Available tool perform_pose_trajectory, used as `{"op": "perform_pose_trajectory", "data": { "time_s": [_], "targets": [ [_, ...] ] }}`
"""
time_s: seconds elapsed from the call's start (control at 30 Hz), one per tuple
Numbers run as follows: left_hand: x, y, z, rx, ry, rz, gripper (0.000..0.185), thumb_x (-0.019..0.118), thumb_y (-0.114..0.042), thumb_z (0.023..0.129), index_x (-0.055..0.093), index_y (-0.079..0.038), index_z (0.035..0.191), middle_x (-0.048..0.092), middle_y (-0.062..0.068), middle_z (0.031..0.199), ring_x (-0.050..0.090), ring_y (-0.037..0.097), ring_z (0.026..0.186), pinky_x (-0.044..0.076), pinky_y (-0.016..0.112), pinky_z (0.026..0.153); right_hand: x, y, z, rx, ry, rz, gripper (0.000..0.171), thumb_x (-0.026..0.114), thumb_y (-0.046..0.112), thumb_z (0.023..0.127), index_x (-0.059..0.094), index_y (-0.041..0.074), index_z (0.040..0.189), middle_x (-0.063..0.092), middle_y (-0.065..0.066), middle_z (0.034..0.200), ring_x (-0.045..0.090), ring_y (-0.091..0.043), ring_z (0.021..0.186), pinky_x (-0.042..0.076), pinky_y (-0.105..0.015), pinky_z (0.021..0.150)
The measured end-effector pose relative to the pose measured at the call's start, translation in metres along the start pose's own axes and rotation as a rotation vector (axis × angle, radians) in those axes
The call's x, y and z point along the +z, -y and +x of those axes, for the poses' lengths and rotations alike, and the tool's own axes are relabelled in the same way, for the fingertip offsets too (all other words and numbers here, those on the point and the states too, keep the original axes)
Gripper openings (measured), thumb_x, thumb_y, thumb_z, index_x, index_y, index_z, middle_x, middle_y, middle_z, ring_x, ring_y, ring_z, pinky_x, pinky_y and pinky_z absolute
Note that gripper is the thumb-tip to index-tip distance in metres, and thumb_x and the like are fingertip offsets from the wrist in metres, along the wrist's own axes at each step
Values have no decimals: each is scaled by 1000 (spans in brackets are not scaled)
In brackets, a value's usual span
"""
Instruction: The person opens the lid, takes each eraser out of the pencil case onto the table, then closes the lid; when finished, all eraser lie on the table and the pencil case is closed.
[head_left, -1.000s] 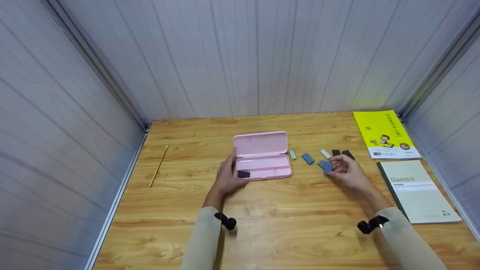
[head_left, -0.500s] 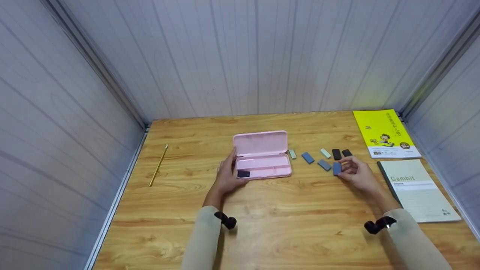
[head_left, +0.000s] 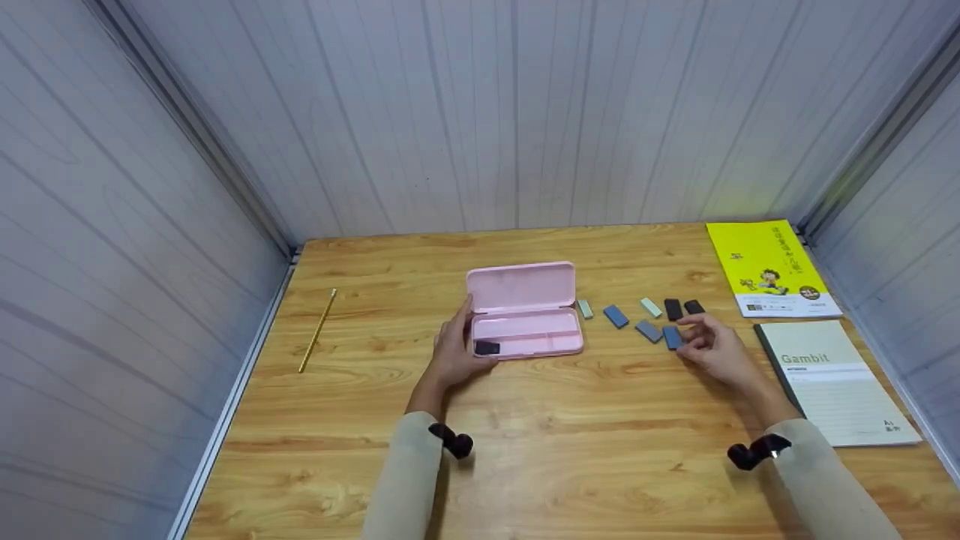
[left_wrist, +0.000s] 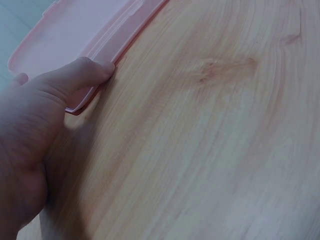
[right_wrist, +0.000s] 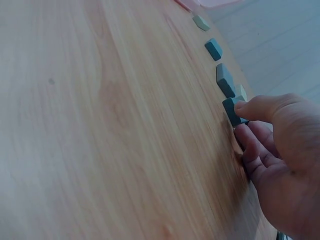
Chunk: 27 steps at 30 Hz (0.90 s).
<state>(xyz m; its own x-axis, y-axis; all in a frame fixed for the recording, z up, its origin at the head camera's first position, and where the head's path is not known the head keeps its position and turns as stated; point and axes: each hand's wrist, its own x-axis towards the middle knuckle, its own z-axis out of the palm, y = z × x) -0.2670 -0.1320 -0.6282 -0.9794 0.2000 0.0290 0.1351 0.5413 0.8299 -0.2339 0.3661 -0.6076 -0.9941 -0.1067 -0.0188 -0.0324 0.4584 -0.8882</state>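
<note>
In the head view, a pink pencil case (head_left: 526, 321) lies with its lid up on the wooden table. A black eraser (head_left: 487, 348) sits in its front left compartment. My left hand (head_left: 454, 346) grips the case's left end; in the left wrist view the thumb (left_wrist: 95, 72) presses its front edge. At the right, my right hand (head_left: 712, 349) pinches a blue eraser (head_left: 672, 338) by its right side. The right wrist view shows the thumb on top of this eraser (right_wrist: 231, 111), low at the table, beside a grey-blue eraser (head_left: 649, 331).
Between case and right hand lie a pale green eraser (head_left: 584, 309), another blue eraser (head_left: 616, 316) and a second pale eraser (head_left: 650, 307). Two black erasers (head_left: 673, 309) are behind the right hand. A pencil (head_left: 317, 331) lies left; a yellow book (head_left: 772, 266) and a notebook (head_left: 836, 382) lie right.
My right hand has moved to the right with the blue eraser, from over the grey-blue one to the table beside it. The left hand stays on the pencil case.
</note>
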Motion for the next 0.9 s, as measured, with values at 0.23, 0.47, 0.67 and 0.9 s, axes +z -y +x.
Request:
{"op": "perform_pose_trajectory", "data": {
  "time_s": [0.23, 0.47, 0.67, 0.9],
  "targets": [
    [1, -1, 0, -16, 5, -4, 134, 102, -25, 78, 18, -21, 183, 57, 11, 171, 43, 36, 155, 23, 62, 135, -2, 9, 1, 34, 23, -60, 51, 74, -2, 102, 58, -4, 150, 64, -25, 128, 61, -4, 96, 54, -17, 80],
    [1, 1, 2, -14, 2, -12, 133, 102, -24, 78, 19, -21, 182, 55, 12, 173, 43, 37, 157, 23, 63, 136, 7, 21, 5, -55, 14, -71, 45, 76, -6, 101, 61, -10, 143, 67, -27, 121, 61, -4, 96, 52, -15, 83],
    [-1, 0, 1, -6, 16, -35, 135, 102, -22, 78, 17, -21, 183, 59, 12, 169, 43, 36, 155, 24, 63, 135, 18, 31, 9, -103, 47, -64, 43, 78, -6, 99, 64, -9, 138, 67, -25, 114, 61, -4, 91, 51, -17, 80],
    [-2, 1, 1, 5, 17, -32, 135, 101, -20, 76, 18, -20, 182, 61, 14, 164, 45, 36, 153, 27, 62, 131, 39, 39, 16, -159, 82, -46, 40, 79, -8, 97, 66, -11, 135, 68, -26, 110, 62, -3, 88, 53, -16, 78]
  ]
}}
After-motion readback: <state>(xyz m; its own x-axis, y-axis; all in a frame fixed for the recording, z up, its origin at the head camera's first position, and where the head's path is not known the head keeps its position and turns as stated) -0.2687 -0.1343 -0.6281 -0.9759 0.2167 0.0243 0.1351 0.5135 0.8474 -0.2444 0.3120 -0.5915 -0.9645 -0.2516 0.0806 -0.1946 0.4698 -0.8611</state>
